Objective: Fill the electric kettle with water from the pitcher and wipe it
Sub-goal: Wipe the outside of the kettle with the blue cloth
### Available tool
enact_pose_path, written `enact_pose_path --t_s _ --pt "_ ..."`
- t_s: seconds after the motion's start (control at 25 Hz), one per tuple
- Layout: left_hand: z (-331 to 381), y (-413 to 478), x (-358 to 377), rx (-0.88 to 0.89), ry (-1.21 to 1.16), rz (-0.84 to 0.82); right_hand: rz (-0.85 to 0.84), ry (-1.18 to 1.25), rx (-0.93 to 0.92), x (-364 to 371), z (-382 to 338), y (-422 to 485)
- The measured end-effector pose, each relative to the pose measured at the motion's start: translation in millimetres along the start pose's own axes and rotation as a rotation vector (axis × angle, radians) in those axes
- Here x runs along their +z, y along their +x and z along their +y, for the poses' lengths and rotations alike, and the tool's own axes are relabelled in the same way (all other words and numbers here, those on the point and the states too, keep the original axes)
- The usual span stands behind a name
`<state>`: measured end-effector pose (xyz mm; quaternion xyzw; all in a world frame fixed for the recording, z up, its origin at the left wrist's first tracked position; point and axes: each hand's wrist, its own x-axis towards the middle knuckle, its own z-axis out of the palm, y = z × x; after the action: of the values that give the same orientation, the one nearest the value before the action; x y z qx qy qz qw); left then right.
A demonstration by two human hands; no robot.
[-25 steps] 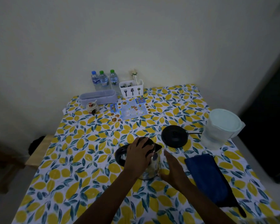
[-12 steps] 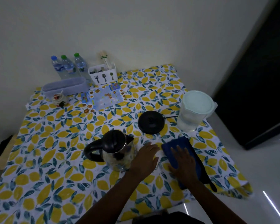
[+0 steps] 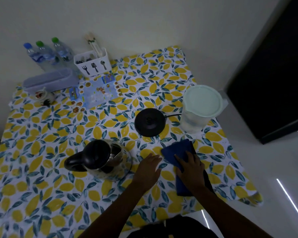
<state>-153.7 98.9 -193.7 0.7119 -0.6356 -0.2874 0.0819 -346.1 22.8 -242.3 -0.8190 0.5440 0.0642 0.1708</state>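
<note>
The glass electric kettle (image 3: 103, 160) with a black lid and handle stands on the lemon-print tablecloth (image 3: 41, 194), off its round black base (image 3: 150, 121). A clear pitcher (image 3: 199, 109) with a pale green lid holds water at the right. A folded blue cloth (image 3: 179, 152) lies near the table's right front. My right hand (image 3: 190, 168) lies flat on the cloth, fingers spread. My left hand (image 3: 149, 169) rests flat on the tablecloth between kettle and cloth, holding nothing.
At the back stand three water bottles (image 3: 46, 54), a white cutlery holder (image 3: 92, 63), a lilac plastic box (image 3: 48, 80), a small cup (image 3: 41, 95) and a printed card (image 3: 95, 92). The base's cord (image 3: 173, 115) runs toward the pitcher. A dark cabinet (image 3: 273, 66) stands right.
My left hand has left the kettle lid and come down flat on the tablecloth. My right hand has moved right onto the blue cloth. The view has swung right.
</note>
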Motion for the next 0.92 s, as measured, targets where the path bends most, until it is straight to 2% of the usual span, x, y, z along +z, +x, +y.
enact_pose_path --t_s 0.24,0.44,0.64,0.72,0.8,0.92 --pt "7 5 -4 -0.063 -0.089 0.161 0.045 0.034 -0.08 -10 8 20" --pt "13 -16 -34 0.012 -0.092 0.37 0.114 0.426 -0.059 -25 -2 17" --pt "3 -57 -86 0.059 -0.079 0.557 0.182 0.762 -0.174 -62 -62 -4" --pt "-10 -74 -107 0.069 -0.061 0.653 0.187 0.827 -0.203 -78 -92 -7" --pt "-31 -97 -126 0.018 -0.062 0.75 0.205 0.853 -0.248 -92 -124 -9" --pt "-76 -124 -143 -0.154 -0.004 0.819 0.233 0.923 -0.306 -116 -173 -4"
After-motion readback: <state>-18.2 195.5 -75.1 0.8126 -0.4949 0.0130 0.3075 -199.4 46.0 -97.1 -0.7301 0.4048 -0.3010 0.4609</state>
